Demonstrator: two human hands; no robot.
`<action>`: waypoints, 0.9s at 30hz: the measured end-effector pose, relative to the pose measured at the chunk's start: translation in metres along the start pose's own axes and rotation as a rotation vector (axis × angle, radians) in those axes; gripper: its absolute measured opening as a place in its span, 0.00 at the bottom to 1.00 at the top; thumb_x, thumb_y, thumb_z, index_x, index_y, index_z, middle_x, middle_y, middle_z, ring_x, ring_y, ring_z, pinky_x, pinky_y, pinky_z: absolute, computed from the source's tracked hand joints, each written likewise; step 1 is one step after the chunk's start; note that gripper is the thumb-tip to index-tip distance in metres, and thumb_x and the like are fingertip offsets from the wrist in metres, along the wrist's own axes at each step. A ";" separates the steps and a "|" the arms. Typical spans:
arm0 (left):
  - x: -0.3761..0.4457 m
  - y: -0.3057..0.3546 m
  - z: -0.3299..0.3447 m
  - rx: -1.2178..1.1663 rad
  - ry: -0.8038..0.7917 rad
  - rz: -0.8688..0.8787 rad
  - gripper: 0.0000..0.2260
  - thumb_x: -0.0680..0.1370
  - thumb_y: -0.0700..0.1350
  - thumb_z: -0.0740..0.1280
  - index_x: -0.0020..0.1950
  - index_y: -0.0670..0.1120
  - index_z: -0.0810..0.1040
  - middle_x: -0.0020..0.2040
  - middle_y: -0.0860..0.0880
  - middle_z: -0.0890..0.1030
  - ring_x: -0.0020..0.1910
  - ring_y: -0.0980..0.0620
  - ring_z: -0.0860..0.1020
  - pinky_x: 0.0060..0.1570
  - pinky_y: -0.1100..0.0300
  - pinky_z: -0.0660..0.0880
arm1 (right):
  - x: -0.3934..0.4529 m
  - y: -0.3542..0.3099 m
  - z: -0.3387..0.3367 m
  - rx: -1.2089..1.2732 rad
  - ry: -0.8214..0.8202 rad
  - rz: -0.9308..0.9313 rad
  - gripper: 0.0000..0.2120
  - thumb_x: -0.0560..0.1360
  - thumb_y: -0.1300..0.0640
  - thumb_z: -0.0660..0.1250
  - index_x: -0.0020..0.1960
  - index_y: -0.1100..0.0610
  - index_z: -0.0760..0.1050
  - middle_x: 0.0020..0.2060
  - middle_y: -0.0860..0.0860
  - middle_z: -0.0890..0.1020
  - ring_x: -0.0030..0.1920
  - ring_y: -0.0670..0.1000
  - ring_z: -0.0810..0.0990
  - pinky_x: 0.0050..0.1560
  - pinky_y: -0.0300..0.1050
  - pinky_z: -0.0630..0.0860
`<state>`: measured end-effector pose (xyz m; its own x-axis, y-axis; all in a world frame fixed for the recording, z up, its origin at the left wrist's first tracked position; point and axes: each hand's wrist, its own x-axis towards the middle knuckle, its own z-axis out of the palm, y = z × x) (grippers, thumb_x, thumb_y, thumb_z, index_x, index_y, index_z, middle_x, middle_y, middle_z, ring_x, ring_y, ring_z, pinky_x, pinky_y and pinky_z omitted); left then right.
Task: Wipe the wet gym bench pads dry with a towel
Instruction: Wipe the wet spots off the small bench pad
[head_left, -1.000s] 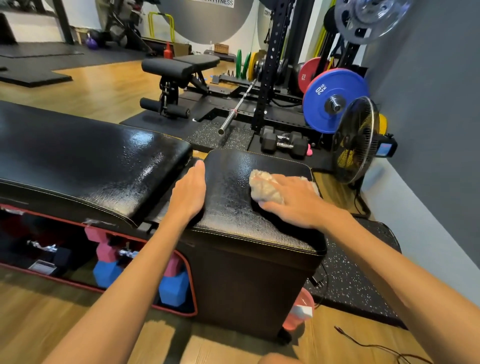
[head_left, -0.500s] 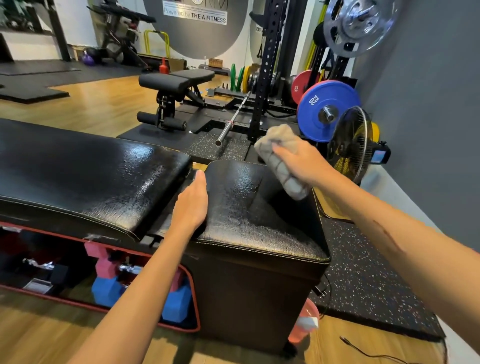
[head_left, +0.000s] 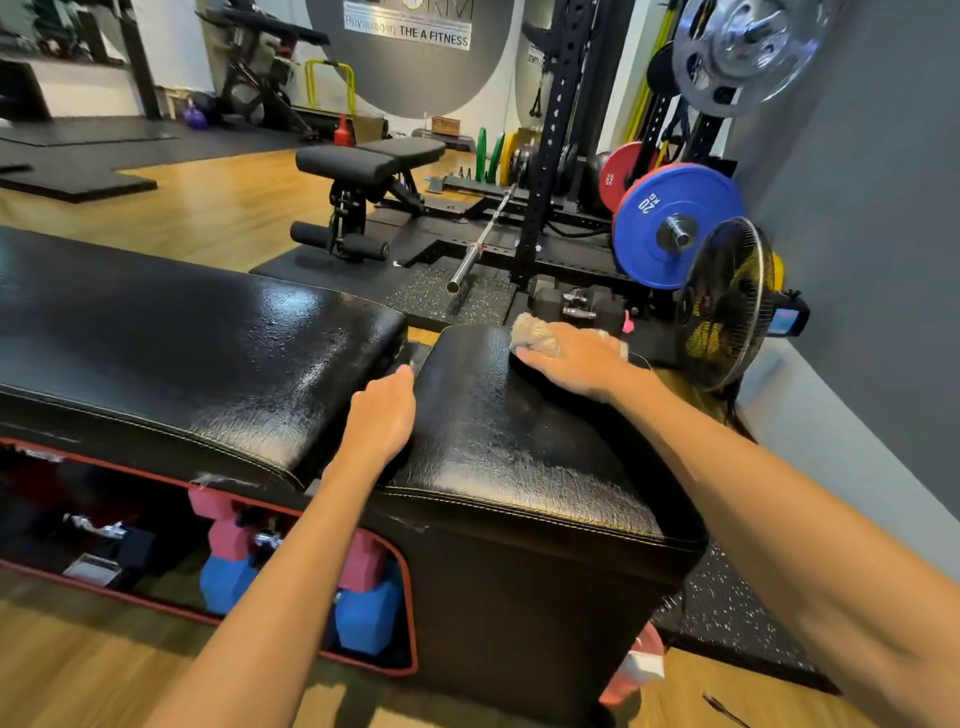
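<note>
Head view, gym floor: my right hand (head_left: 576, 361) presses a crumpled beige towel (head_left: 537, 335) against the far edge of the small seat pad (head_left: 498, 441), fingers curled over the cloth and gripping it. My left hand (head_left: 382, 415) rests flat on the seat pad's left edge, fingers straight and holding nothing, beside the gap to the long back pad (head_left: 182, 353). Both pads glisten with wet speckles. Under the back pad, left of the seat pad's base, sit pink and blue dumbbells (head_left: 363, 592). Beyond the seat pad stand a black floor fan (head_left: 727, 304) and a blue weight plate (head_left: 675, 223).
</note>
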<state>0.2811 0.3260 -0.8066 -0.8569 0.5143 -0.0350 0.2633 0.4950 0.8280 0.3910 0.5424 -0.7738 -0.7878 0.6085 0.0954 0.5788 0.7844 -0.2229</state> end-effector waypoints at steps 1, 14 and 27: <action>-0.001 0.000 0.000 0.029 -0.002 0.015 0.14 0.83 0.40 0.46 0.54 0.38 0.70 0.64 0.34 0.74 0.60 0.33 0.70 0.59 0.45 0.65 | -0.006 -0.003 0.000 0.001 -0.009 -0.016 0.37 0.77 0.31 0.57 0.75 0.56 0.66 0.70 0.56 0.73 0.70 0.61 0.71 0.68 0.54 0.64; -0.001 -0.001 0.005 0.030 0.036 0.030 0.19 0.82 0.46 0.46 0.60 0.40 0.73 0.65 0.35 0.74 0.60 0.33 0.69 0.60 0.44 0.65 | -0.142 -0.041 0.000 0.005 -0.057 -0.387 0.43 0.69 0.26 0.45 0.75 0.49 0.64 0.73 0.44 0.68 0.73 0.49 0.61 0.73 0.57 0.53; -0.001 0.001 0.004 0.089 0.046 0.059 0.23 0.83 0.50 0.45 0.64 0.43 0.74 0.66 0.35 0.73 0.62 0.35 0.68 0.62 0.44 0.64 | -0.120 -0.048 -0.057 1.431 0.324 0.080 0.23 0.76 0.35 0.60 0.54 0.53 0.79 0.48 0.50 0.87 0.51 0.49 0.86 0.55 0.51 0.80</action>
<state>0.2839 0.3282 -0.8080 -0.8575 0.5130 0.0399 0.3506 0.5259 0.7749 0.4691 0.4387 -0.7193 -0.5724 0.7946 0.2026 -0.2318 0.0802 -0.9695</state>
